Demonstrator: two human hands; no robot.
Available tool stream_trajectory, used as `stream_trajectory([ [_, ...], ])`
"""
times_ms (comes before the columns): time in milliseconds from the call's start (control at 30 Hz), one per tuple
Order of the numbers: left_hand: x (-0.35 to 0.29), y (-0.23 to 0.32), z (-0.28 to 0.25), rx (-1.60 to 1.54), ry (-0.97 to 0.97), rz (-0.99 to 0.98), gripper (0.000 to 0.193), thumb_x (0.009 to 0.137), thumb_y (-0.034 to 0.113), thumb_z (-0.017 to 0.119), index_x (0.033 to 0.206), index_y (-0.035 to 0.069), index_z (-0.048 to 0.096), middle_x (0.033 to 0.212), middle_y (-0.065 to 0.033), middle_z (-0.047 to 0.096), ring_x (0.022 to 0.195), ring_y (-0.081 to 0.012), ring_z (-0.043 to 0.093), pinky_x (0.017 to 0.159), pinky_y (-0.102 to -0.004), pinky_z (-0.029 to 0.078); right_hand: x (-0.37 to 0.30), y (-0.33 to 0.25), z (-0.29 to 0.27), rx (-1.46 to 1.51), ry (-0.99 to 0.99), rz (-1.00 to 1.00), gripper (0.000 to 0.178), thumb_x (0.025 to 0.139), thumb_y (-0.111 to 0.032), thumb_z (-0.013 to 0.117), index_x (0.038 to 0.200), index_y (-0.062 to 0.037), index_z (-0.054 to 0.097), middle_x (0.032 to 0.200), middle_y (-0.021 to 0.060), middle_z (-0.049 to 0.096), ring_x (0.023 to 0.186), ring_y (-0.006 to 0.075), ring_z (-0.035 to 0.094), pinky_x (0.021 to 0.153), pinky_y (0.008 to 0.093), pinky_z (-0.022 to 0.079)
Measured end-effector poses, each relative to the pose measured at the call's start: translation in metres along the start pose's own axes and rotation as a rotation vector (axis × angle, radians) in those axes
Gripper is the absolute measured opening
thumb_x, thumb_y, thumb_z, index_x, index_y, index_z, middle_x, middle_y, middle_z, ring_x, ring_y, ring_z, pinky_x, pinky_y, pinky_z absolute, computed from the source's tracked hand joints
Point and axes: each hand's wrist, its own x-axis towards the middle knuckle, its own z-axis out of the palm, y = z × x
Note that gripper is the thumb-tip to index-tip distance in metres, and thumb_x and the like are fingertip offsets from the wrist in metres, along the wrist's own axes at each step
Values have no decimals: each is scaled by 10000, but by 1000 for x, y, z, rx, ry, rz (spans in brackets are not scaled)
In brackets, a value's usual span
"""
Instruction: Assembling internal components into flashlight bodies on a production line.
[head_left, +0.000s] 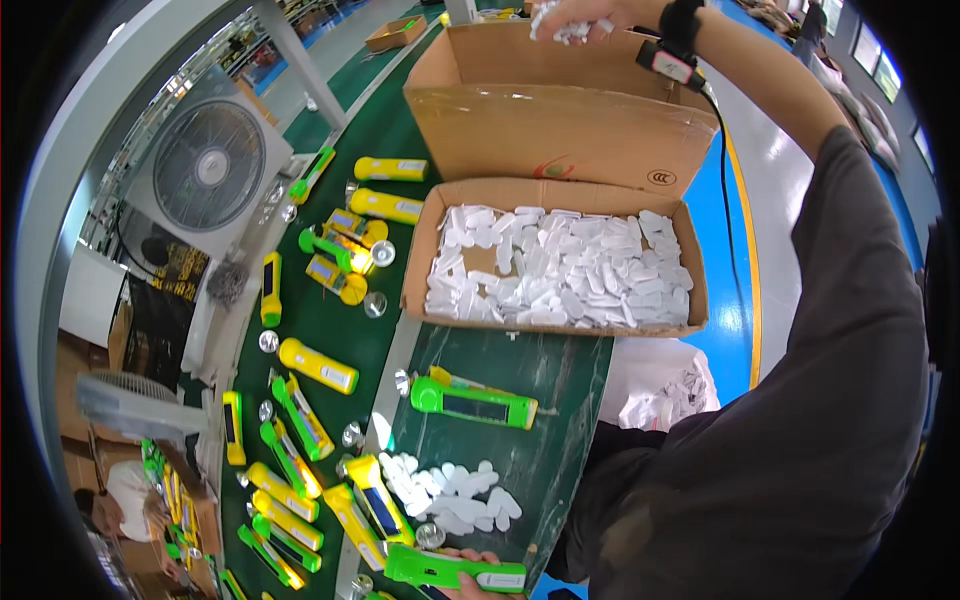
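At the bottom edge my left hand (472,588) is closed around a green flashlight casing (440,568) with a pale label strip. My right arm reaches far out to the top, where my right hand (590,14) is closed on several small white oval pieces (572,32), above a tall cardboard box (560,125). Nearer to me, a shallow cardboard box (555,331) holds a heap of the same white pieces (560,262). Loose white pieces (462,508) also lie on the green bench, just beyond the held casing. A green and yellow flashlight (475,403) rests between them and the shallow box.
Yellow and green flashlights (318,366), many with loose silver reflectors, cover the green belt (345,420) on the left. A fan unit (210,165) stands beyond it. A white plastic bag (650,375) sits right of the bench. Another person (130,510) works at the lower left.
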Motion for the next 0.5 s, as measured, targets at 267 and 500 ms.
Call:
stream_trajectory([
  [267,-33,14,-16,-110,-220,180,510,885,216,568,1314,27,368,1134,-133,522,898,-204,530,716,-329,463,-22,-189,131,495,-82,163,404,756,-381,690,1054,-125,598,775,-24,591,648,17,533,416,174,387],
  [500,-75,9,-16,-111,-152,215,695,812,212,605,1393,57,256,1100,-151,450,784,-186,491,521,-312,462,-51,-208,336,877,-106,526,313,737,-233,736,976,-68,616,689,85,590,573,178,572,449,310,450],
])
